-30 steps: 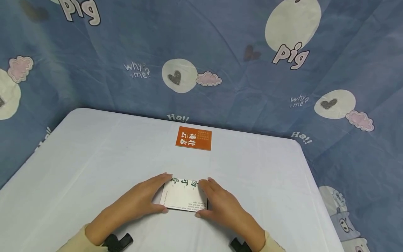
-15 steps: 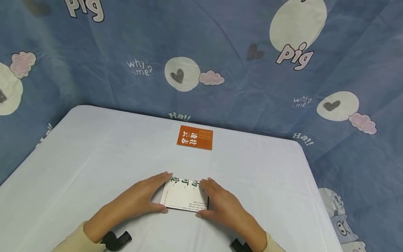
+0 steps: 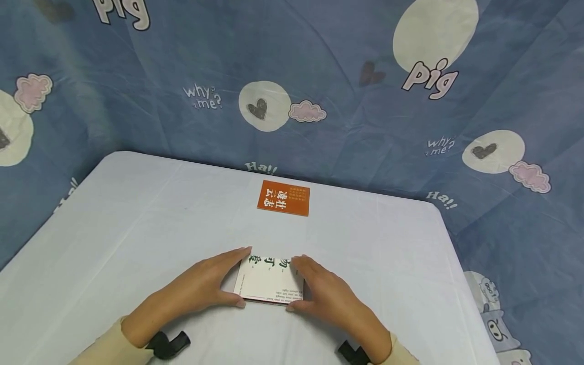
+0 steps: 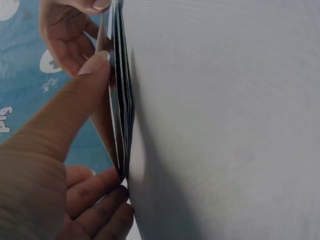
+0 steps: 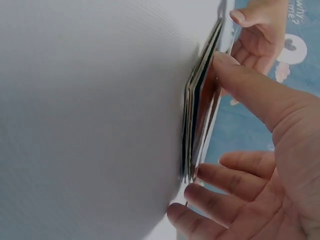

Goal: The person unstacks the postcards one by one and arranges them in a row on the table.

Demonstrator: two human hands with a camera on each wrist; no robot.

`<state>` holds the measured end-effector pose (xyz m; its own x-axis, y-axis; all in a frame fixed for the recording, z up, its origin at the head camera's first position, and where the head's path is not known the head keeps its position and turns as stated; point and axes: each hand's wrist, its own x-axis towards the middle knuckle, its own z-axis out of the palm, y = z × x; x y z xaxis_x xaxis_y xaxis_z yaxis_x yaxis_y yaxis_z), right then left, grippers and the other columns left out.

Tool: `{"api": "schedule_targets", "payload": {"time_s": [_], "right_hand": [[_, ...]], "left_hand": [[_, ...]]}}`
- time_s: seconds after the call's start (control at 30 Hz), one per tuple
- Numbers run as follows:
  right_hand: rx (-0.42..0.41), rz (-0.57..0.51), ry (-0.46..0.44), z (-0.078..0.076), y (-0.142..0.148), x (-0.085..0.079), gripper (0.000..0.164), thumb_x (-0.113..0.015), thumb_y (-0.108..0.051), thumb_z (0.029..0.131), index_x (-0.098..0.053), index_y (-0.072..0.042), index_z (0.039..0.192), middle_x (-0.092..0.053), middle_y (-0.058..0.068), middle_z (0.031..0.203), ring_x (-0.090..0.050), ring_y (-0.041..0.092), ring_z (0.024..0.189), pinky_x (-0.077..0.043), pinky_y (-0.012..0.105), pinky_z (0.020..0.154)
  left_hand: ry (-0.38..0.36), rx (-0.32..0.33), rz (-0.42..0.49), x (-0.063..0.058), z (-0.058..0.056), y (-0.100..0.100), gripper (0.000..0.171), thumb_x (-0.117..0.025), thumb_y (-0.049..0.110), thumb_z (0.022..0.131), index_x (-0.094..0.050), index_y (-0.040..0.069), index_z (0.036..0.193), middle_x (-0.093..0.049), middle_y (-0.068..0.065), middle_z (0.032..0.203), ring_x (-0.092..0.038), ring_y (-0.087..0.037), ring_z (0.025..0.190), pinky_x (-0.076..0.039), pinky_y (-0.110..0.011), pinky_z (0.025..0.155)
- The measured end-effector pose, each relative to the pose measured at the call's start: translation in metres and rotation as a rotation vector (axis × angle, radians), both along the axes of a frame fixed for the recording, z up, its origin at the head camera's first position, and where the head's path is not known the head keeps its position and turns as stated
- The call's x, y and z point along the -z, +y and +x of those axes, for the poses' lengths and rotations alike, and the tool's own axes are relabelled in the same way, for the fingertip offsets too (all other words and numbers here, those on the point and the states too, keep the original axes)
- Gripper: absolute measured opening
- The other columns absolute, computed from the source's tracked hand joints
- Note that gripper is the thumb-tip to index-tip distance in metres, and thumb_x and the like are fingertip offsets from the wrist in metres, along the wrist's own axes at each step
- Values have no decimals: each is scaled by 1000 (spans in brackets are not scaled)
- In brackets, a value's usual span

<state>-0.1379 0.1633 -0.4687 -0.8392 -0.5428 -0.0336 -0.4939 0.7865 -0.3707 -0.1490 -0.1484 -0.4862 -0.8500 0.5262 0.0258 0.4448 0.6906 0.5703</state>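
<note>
Cards — stacked in thin layers, white on top (green-lettered).

Distribution of colour and pattern, head and wrist views.
The top of the card stack is coloured white and printed with dark green characters and small dark lettering; its edges are seen as dark and pale stripes. The separate card is coloured orange and marked with white characters and finer, paler print. The table is covered in white. The blue backdrop is patterned with cream ovals, grey hearts, pink clouds and pale lettering. Beige is shown by the sleeves.
</note>
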Motion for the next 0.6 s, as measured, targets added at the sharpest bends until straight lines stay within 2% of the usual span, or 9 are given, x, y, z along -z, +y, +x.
{"api": "schedule_targets", "payload": {"time_s": [0.37,0.6], "right_hand": [[-22,-21,-13,-7,13,-21,96,-91,-44,81,-45,-8,157,-50,10,157,-49,25,144,-47,44,113],[-40,-58,8,-11,20,-30,91,-90,-37,84,-45,-7,156,-50,10,157,-50,24,143,-47,43,113]], "left_hand": [[45,39,-10,-14,-8,7,109,-92,53,74,-39,17,163,-51,-4,157,-51,-28,142,-45,-51,113],[35,12,-35,-26,-13,18,104,-94,42,78,-40,14,162,-49,-7,159,-48,-30,144,-44,-52,114]]}}
